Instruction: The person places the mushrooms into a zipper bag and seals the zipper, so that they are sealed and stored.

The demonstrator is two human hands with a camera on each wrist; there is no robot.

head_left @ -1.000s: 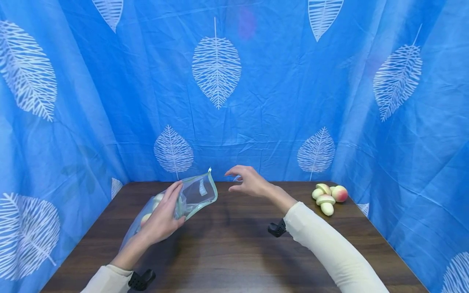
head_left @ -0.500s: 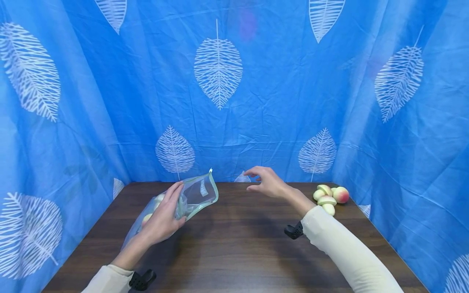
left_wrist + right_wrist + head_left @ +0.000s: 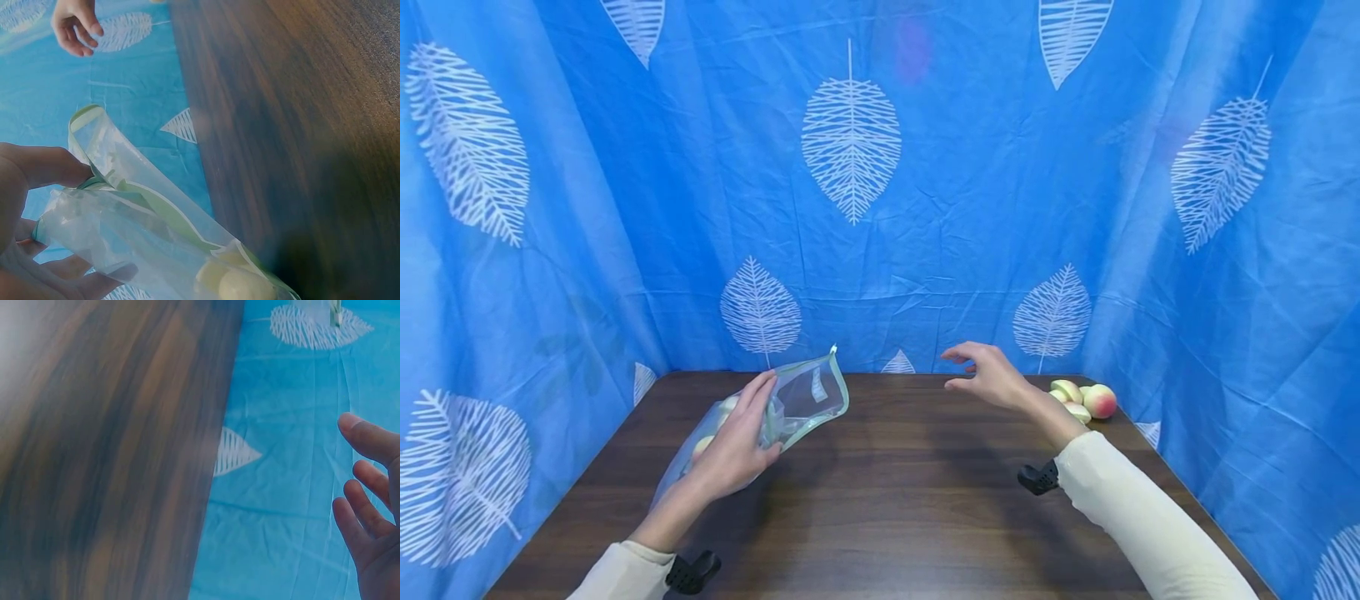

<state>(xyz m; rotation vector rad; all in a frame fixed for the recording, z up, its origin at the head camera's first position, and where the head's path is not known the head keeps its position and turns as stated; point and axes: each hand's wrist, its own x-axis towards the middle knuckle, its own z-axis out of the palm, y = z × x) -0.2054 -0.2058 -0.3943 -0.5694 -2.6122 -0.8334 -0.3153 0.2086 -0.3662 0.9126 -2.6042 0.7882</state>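
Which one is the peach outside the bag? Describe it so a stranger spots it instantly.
Start at the dark wooden table and go to its far right corner, where a small cluster of pale mushrooms lies. The peach is the rightmost piece there: round, with a red blush that the mushrooms lack.
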